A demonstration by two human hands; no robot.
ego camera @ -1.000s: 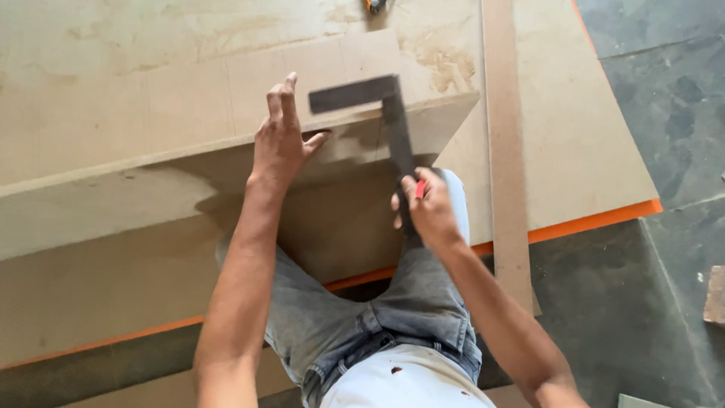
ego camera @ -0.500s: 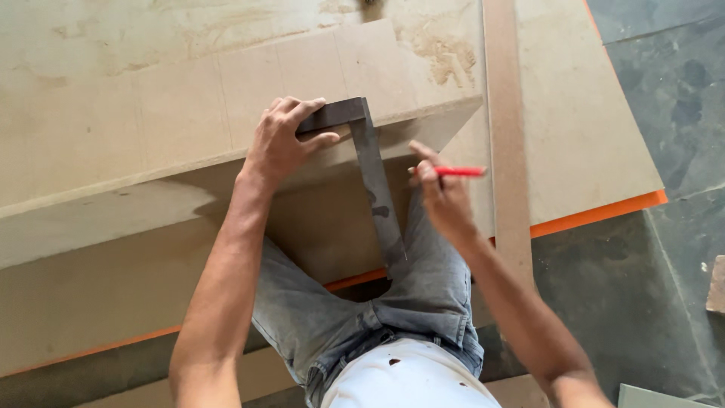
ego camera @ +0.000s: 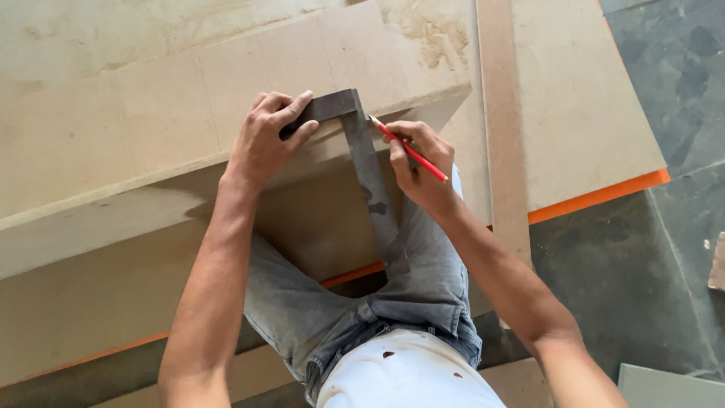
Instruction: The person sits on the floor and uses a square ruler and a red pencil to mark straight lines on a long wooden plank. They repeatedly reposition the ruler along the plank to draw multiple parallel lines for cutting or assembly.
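The raised fibreboard panel [ego camera: 226, 98] ends in a long front edge that runs up and to the right, finishing at a corner to the right of the metal try square [ego camera: 362, 162]. Beyond that corner a narrow fibreboard strip [ego camera: 502, 128] lies lengthwise on the lower board [ego camera: 581, 113], well clear of the square. That lower board has an orange edge [ego camera: 604, 195] below and to the right of the square, and past it lies dark stone floor [ego camera: 657, 287]. Left of the square the panel top is bare and broad; below the square, the person's jeans [ego camera: 423, 287] fill the space under the blade.

The square sits hooked over the panel's front edge, its short dark arm lying along the top and its long blade hanging down the panel's face toward the jeans.

The left hand [ego camera: 264, 140] lies on the square's short arm, fingers pressed close together and curled over it, thumb on its near side, clamping it against the panel edge.

The right hand [ego camera: 419, 162] is just right of the blade, pinching a red pencil [ego camera: 408, 149] between thumb and forefingers, the other fingers folded in. The pencil tip meets the panel's face at the blade's right edge, just under the square's corner.
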